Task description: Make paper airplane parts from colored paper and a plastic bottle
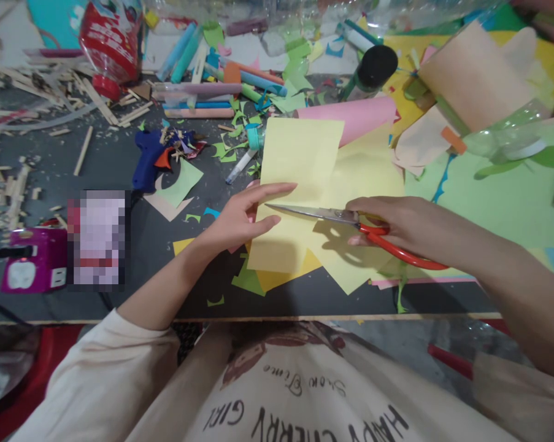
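Note:
My right hand (396, 224) grips red-handled scissors (382, 239), whose closed-looking blades point left across a pale yellow sheet (299, 159). The blade tip lies near the sheet's left edge, between the thumb and forefinger of my left hand (244, 215). That hand is at the left edge of the sheet, its thumb and forefinger apart and its other fingers partly hidden under the paper, which it seems to hold. A second yellow sheet (369, 166) lies beneath and to the right.
A blue glue gun (146, 159), a purple power adapter (32, 261) and wooden sticks (83, 150) are at the left. Markers (198, 110), a red-labelled bottle (111, 43) and a pink roll (364, 116) lie behind. A cardboard-coloured cylinder (474, 73) and green paper (502, 196) are at the right.

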Demonstrator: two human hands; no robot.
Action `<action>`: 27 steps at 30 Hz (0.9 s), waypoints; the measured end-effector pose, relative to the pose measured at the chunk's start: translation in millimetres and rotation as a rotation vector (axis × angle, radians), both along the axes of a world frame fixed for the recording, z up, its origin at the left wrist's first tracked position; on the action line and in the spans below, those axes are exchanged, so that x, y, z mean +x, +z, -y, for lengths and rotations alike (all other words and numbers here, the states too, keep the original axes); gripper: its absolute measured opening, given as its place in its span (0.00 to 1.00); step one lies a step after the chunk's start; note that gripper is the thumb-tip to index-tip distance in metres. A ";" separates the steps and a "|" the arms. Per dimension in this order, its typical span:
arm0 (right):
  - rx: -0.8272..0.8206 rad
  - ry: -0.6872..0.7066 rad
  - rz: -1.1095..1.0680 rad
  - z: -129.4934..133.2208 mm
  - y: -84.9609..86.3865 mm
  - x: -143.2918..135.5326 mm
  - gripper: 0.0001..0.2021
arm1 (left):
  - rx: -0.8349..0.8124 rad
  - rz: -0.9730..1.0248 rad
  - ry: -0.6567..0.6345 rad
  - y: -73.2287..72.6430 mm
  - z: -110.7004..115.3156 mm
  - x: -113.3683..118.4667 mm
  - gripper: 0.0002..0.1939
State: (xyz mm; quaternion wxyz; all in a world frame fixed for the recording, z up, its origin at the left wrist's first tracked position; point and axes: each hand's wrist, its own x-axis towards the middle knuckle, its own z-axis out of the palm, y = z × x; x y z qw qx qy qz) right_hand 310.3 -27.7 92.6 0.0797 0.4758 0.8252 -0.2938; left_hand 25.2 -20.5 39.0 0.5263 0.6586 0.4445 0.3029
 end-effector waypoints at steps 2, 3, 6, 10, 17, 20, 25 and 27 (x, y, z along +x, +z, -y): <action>0.014 -0.001 0.013 0.9 -1.2 0.5 0.22 | 0.007 0.004 0.001 0.5 -0.1 0.8 0.21; 0.018 -0.001 0.015 1.4 -1.9 0.3 0.22 | 0.013 0.004 0.002 0.9 -0.1 1.4 0.21; 0.021 -0.003 0.018 2.3 -3.4 -2.0 0.20 | 0.035 -0.004 -0.003 2.7 0.5 3.0 0.20; 0.007 0.003 0.016 1.9 -2.7 -7.4 0.20 | 0.052 -0.010 -0.018 4.5 1.3 4.2 0.20; -0.005 0.010 0.012 -0.5 -1.3 -8.9 0.22 | 0.057 -0.031 -0.012 2.6 0.8 3.9 0.21; 0.025 0.027 0.034 -1.0 -2.3 -7.1 0.21 | 0.071 -0.031 -0.018 2.7 1.0 4.2 0.20; 0.045 0.029 0.060 2.8 -1.3 -5.3 0.19 | 0.106 -0.042 -0.038 0.9 0.1 3.5 0.21; 0.052 0.001 0.075 6.6 -0.8 -2.1 0.18 | 0.121 -0.050 -0.023 -2.2 -1.6 2.1 0.22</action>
